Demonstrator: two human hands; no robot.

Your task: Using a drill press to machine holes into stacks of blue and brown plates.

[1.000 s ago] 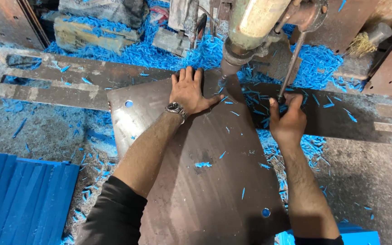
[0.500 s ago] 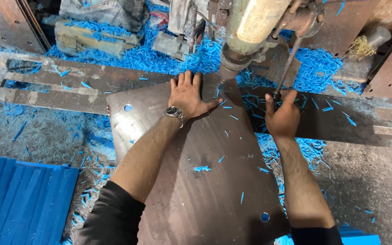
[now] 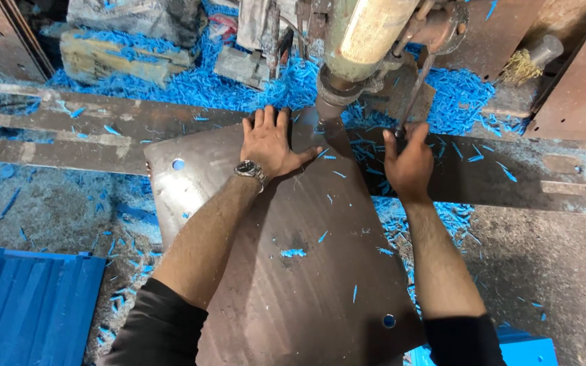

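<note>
Covering the gritty floor, blue shavings around metal plate.

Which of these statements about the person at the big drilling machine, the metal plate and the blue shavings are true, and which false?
1. The left hand lies flat on the large brown metal plate. True.
2. The right hand rests open on the plate. False: it grips the thin metal lever of the machine.
3. A wristwatch sits on the left wrist. True.
4. The shavings scattered around are red. False: they are blue.
5. The plate has round holes near its corners. True.
6. The cream-coloured drill column stands over the plate's near edge. False: it stands at the far edge, between the hands.
</note>
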